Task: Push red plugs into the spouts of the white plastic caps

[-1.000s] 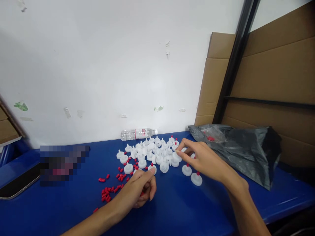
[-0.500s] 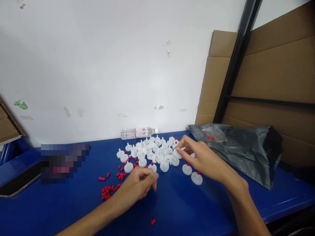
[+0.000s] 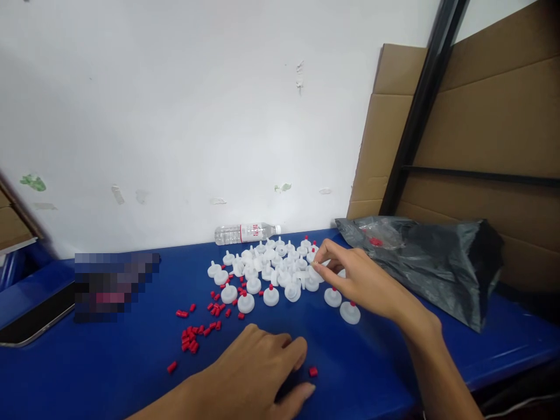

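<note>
Red cap [image 3: 313,371] lies just beside left hand [image 3: 258,373]; right hand [image 3: 363,281] touches white lids [image 3: 270,296].

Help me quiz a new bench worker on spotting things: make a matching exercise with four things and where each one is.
Things
1 water bottle
2 black bag
3 lone red plug
4 right hand

Places
A beside the fingertips of the left hand
B lying on its side by the wall
C fingertips at the white caps
D slumped at the right end of the blue table

Pairs: 1-B, 2-D, 3-A, 4-C
</note>
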Action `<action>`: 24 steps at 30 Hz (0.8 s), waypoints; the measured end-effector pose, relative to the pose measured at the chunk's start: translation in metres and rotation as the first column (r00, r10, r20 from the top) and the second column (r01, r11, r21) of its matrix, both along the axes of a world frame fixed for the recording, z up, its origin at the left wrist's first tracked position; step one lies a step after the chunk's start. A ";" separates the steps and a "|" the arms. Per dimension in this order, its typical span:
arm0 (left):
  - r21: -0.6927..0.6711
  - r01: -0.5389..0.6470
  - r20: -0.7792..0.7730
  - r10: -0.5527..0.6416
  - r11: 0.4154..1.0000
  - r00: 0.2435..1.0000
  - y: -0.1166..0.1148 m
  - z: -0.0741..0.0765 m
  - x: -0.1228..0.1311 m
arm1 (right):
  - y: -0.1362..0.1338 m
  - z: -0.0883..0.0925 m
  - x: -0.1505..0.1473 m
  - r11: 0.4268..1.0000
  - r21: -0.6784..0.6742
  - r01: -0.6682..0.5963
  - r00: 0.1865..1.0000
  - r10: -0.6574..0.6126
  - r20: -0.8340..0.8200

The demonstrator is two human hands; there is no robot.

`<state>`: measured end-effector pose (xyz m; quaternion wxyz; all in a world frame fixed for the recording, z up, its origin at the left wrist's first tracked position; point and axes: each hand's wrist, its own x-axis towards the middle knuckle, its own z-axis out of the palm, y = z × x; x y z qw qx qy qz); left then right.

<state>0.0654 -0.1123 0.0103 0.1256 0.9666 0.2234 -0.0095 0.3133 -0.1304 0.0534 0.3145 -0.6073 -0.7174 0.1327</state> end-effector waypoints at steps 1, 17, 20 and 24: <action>0.004 -0.010 0.021 0.010 1.000 1.000 0.001 0.000 0.000 | 0.000 0.000 0.000 1.000 -0.003 0.000 1.000 0.000 0.004; 0.166 -0.040 0.369 -0.024 0.985 0.929 0.028 -0.022 -0.003 | 0.000 0.003 -0.003 0.997 0.077 -0.010 1.000 0.009 0.015; 0.171 -0.104 0.489 0.007 0.980 0.872 0.035 -0.021 -0.006 | 0.000 0.004 -0.009 0.994 0.104 -0.020 1.000 0.017 0.024; 0.183 -0.150 0.603 0.009 0.972 0.798 0.046 -0.019 -0.009 | 0.000 0.001 -0.021 0.992 0.104 -0.078 0.995 0.071 0.068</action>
